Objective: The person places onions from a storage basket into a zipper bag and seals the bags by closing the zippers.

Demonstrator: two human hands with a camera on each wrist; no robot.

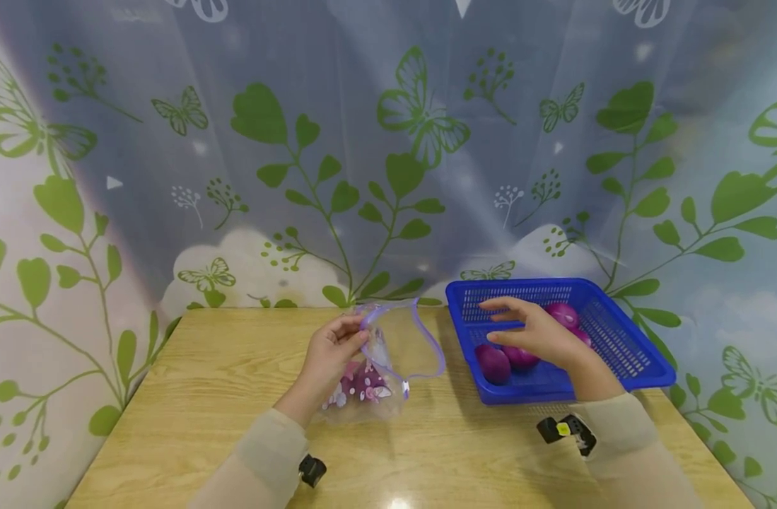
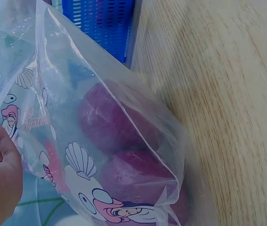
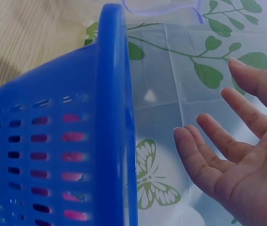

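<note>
My left hand point(image 1: 327, 352) pinches the purple zip rim of a clear printed zip bag point(image 1: 388, 411), whose mouth spreads apart to the right. Through its cartoon-printed side, round purple fruit-like things point(image 2: 119, 115) show at the bottom, resting by the wood. Above the blue basket point(image 1: 522, 396) hovers my right hand point(image 1: 537, 334), fingers spread and slightly bent, with nothing in its grasp. Several more purple round pieces point(image 1: 493, 364) lie in the basket below and beside that hand. In the right wrist view, the right hand point(image 3: 244, 146) appears beyond the basket rim.
A wooden table point(image 1: 203, 396) carries the bag and, to its right, the basket. Behind the table hangs a curtain point(image 1: 522, 177) printed with green leaves and butterflies. A white slider point(image 1: 406, 387) sits at the bag's zip edge.
</note>
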